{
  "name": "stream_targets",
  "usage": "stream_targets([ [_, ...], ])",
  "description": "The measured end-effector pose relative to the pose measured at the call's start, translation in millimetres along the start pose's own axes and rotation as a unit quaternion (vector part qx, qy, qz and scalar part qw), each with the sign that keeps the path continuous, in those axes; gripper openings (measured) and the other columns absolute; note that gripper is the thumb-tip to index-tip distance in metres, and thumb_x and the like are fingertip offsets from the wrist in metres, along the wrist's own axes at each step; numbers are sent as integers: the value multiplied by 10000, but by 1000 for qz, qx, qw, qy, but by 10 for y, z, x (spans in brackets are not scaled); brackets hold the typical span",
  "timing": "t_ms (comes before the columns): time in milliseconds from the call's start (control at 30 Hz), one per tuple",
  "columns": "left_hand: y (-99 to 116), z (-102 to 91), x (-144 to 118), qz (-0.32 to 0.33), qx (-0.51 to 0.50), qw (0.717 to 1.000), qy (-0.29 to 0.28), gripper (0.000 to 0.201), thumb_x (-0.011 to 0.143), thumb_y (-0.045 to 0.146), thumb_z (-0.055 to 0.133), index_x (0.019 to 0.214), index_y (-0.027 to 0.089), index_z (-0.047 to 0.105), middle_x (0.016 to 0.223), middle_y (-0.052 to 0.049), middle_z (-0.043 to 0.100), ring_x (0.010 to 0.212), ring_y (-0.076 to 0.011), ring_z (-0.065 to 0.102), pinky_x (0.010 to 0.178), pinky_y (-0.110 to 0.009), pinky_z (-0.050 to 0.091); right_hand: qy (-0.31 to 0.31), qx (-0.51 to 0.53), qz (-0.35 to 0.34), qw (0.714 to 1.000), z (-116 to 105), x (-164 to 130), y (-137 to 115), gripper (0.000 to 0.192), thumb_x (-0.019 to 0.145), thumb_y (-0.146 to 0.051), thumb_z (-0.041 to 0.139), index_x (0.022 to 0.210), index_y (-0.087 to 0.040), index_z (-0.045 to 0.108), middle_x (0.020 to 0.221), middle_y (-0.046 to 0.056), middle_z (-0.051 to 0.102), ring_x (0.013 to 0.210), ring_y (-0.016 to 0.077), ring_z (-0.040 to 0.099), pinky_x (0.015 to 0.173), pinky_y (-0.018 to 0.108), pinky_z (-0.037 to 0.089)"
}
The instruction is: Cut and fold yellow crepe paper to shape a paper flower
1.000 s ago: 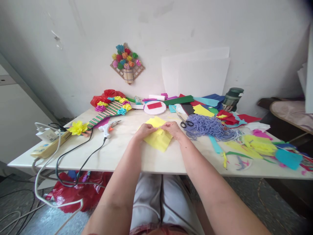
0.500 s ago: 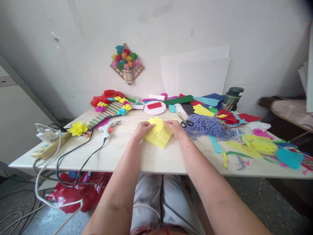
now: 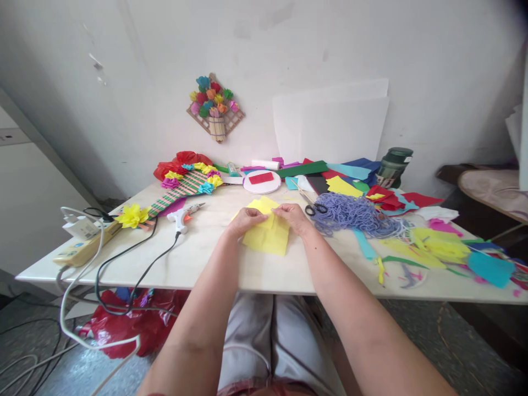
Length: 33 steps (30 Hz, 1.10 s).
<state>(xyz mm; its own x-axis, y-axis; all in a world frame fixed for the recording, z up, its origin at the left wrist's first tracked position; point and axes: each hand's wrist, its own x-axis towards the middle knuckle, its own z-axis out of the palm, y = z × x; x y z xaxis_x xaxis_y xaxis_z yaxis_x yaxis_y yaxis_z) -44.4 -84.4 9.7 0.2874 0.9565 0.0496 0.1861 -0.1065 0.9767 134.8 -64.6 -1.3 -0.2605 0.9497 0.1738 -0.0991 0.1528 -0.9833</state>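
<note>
A sheet of yellow paper is laid flat on the pale worktop, close to its near edge and directly in front of the person. The sheet is held at its far end by both hands. The left hand is placed on the far left part of the sheet, with the grip closed and the fingertips pinched onto the paper. The right hand is placed on the far right part, with its grip likewise closed on the paper between thumb and fingers. The two hands are set just beside each other, almost touching. A pair of scissors with black handles is located just right of the right hand, next to a heap of purple yarn. A white glue gun with a black cord is located to the left of the left hand, well apart from it. A white round disc bearing a red strip is found beyond the sheet. A striped board with paper flowers is positioned at the far left, and loose coloured paper scraps are spread over the right side of the worktop.
</note>
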Motion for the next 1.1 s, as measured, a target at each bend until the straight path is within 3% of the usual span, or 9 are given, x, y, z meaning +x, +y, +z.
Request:
stream_targets([
  [100, -7, 4, 21, 22, 47, 999, 7, 366, 542, 457, 668, 563, 123, 521, 473, 37, 429, 413, -43, 346, 394, -181, 224, 3, 44, 11, 999, -5, 10, 1, 311, 566, -421, 670, 717, -150, 656, 611, 16, 634, 549, 141, 557, 524, 248, 402],
  [200, -42, 5, 57, 34, 33, 998, 43, 360, 583, 471, 637, 608, 135, 508, 489, 41, 435, 417, -45, 357, 393, -173, 230, 18, 131, 31, 991, -42, 36, 6, 400, 631, -488, 608, 851, -156, 643, 720, 48, 667, 643, 174, 606, 560, 263, 439],
  [300, -87, 11, 96, 48, -14, 995, 82, 355, 606, 479, 620, 644, 153, 484, 527, 41, 473, 438, -58, 407, 407, -171, 273, -19, 183, 64, 981, -63, 41, 5, 448, 695, -531, 522, 901, -148, 629, 769, 76, 677, 721, 202, 626, 594, 287, 465],
  [400, -110, 27, 121, 54, -62, 992, 97, 351, 604, 471, 627, 662, 158, 479, 550, 40, 495, 450, -64, 435, 418, -176, 306, -67, 202, 65, 975, -36, 11, -7, 380, 705, -446, 557, 929, -146, 619, 817, 78, 681, 783, 204, 629, 659, 297, 478],
  [533, -105, 56, 133, 56, -78, 990, 103, 355, 588, 468, 642, 649, 156, 483, 537, 44, 489, 438, -58, 423, 412, -177, 304, -98, 187, 86, 974, 28, -41, -38, 337, 667, -335, 630, 941, -140, 615, 826, 78, 683, 800, 210, 630, 704, 317, 484],
  [967, -145, 65, 158, 59, -42, 993, 93, 337, 596, 454, 637, 609, 146, 498, 496, 38, 453, 433, -61, 411, 410, -184, 281, -22, 129, 105, 986, 90, -35, 7, 387, 470, -200, 765, 821, -111, 628, 698, 85, 683, 664, 216, 633, 609, 304, 508],
  [1100, -145, 38, 146, 62, -42, 992, 104, 337, 609, 453, 625, 600, 143, 492, 499, 32, 451, 436, -62, 408, 407, -185, 277, -26, 124, 107, 986, 94, -37, 1, 367, 471, -197, 763, 802, -105, 631, 699, 81, 682, 635, 202, 631, 601, 295, 508],
])
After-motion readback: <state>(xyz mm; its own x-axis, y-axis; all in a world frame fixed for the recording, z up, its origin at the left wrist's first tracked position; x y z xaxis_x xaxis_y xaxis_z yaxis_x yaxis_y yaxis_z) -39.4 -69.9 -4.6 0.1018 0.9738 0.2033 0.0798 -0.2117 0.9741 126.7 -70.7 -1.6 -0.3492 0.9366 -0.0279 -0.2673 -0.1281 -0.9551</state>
